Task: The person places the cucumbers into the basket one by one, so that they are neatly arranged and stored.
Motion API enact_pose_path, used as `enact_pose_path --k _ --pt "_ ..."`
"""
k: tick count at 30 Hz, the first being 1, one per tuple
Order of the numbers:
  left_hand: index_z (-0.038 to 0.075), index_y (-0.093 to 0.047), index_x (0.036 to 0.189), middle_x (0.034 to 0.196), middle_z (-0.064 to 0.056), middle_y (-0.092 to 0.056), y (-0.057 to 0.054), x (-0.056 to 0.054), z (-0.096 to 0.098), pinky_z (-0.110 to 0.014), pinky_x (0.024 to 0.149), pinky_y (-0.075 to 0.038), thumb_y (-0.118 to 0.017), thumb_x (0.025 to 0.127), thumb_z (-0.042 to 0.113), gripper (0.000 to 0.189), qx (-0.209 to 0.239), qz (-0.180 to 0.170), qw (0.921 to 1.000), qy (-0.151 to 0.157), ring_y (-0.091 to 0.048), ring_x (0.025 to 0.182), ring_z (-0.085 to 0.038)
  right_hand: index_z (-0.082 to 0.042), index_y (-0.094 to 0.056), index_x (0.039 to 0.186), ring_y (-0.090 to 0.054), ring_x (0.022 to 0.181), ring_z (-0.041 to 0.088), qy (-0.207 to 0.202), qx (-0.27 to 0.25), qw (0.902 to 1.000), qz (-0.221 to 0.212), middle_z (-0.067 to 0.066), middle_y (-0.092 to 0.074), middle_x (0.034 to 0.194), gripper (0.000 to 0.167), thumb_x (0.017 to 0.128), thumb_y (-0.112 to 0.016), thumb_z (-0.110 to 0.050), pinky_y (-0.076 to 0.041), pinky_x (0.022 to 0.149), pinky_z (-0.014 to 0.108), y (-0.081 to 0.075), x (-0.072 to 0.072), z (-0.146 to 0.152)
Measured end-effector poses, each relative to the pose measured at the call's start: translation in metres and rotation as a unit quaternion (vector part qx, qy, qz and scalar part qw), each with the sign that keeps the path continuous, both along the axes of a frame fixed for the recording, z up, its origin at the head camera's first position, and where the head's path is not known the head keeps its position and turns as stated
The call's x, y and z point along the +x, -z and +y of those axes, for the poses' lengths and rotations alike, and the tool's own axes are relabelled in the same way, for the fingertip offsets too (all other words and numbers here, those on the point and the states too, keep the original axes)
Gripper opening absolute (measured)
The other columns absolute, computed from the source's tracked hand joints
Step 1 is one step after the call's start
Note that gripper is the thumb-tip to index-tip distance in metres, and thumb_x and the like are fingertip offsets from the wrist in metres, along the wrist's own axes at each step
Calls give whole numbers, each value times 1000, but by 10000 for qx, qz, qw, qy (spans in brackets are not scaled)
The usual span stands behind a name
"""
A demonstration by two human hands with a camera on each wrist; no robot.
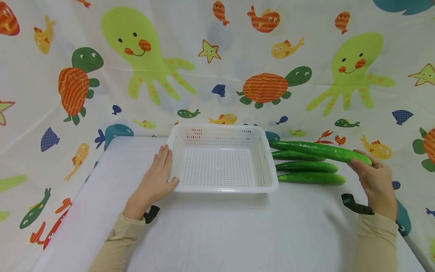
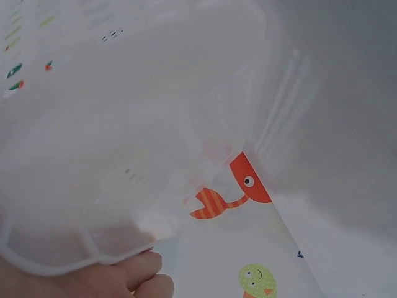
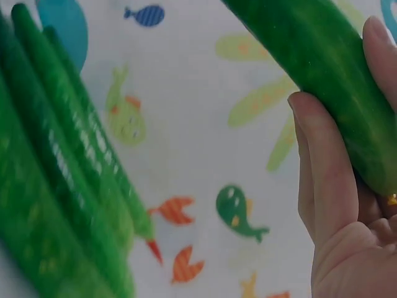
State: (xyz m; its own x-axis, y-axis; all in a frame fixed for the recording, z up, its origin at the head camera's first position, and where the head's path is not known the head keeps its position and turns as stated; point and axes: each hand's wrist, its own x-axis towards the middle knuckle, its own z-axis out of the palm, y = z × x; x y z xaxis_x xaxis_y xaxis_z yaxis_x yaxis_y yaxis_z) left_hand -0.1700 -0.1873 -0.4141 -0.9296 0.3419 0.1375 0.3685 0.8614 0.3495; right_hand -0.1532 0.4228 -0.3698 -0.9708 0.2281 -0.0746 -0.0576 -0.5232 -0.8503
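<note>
A white plastic basket with perforated walls and base stands on the table; nothing lies inside it. My left hand rests against its left rim, fingers straight and thumb over the edge. The left wrist view shows the basket wall close up, with part of that hand below it. On the right, my right hand pinches a long green cucumber near one end, between thumb and fingers. Several more cucumbers lie side by side, right of the basket and beneath the held one.
A white table surface stretches in front of the basket. Behind it hangs a white cloth printed with sea animals. Each wrist wears a dark strapped device, the right one lying near the cucumbers' ends.
</note>
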Motion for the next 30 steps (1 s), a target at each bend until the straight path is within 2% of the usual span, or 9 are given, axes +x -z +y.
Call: enact_pose_path --k 3,6,8,12,13,15,20,25,30 --pt "-17 -10 150 162 -27 4 1 -1 0 -50 121 -3 -50 86 23 86 -18 13 10000 -9 6 150 -38 1 -70 120 -65 105 12 -153 236 9992 288 -2 -45 133 34 91 -58 13 -55 87 26 -12 -13 -15" --pt "-17 -10 150 162 -27 4 1 -1 0 -49 121 -2 -50 86 22 85 -1 16 10000 -10 6 150 -38 6 -69 119 -66 104 16 -242 241 9965 757 5 -51 129 34 90 -55 18 -55 89 29 -23 -28 -34" --pt "-17 -10 150 162 -28 4 1 -1 0 -49 121 -3 -50 86 22 85 7 23 10000 -7 6 150 -38 6 -68 120 -64 104 16 -395 373 9937 978 3 -43 134 35 91 -53 18 -54 91 27 -30 -36 -47" --pt "-18 -10 150 162 -28 4 1 0 1 -50 121 -3 -50 86 21 85 27 31 10000 1 6 150 -38 7 -67 121 -66 95 18 -484 508 9903 1204 5 -49 126 34 90 -55 17 -54 90 28 -45 -54 -77" --pt "-18 -10 150 162 -28 4 0 0 1 -50 121 -3 -50 86 21 85 30 28 10000 4 6 150 -38 7 -67 121 -66 95 17 -514 578 9896 1212 4 -46 128 34 90 -56 17 -54 90 28 -50 -58 -84" --pt "-18 -10 150 162 -28 4 0 0 1 -50 121 -2 -50 86 21 85 49 10 10000 12 6 150 -39 6 -68 119 -67 89 18 -507 556 9901 1183 8 -55 110 33 89 -59 16 -55 89 30 -58 -66 -100" --pt "-18 -11 150 162 -29 3 1 1 0 -49 121 -2 -49 86 21 84 52 54 10000 23 5 150 -39 7 -69 118 -67 93 20 -743 546 9876 1272 12 -57 108 34 86 -61 18 -55 88 31 -72 -86 -141" --pt "-18 -12 150 162 -29 1 3 0 0 -50 121 -3 -50 86 21 84 21 130 9999 16 4 150 -39 8 -65 123 -64 101 22 -848 868 9851 1222 16 -47 126 37 86 -66 13 -55 88 30 -76 -105 -183" --pt "-17 -12 150 162 -28 1 3 -1 0 -52 121 -5 -50 85 21 84 10 139 9999 -13 5 150 -39 12 -54 133 -64 103 23 -842 1024 9865 964 15 -50 126 51 85 -69 9 -54 91 32 -72 -120 -225"
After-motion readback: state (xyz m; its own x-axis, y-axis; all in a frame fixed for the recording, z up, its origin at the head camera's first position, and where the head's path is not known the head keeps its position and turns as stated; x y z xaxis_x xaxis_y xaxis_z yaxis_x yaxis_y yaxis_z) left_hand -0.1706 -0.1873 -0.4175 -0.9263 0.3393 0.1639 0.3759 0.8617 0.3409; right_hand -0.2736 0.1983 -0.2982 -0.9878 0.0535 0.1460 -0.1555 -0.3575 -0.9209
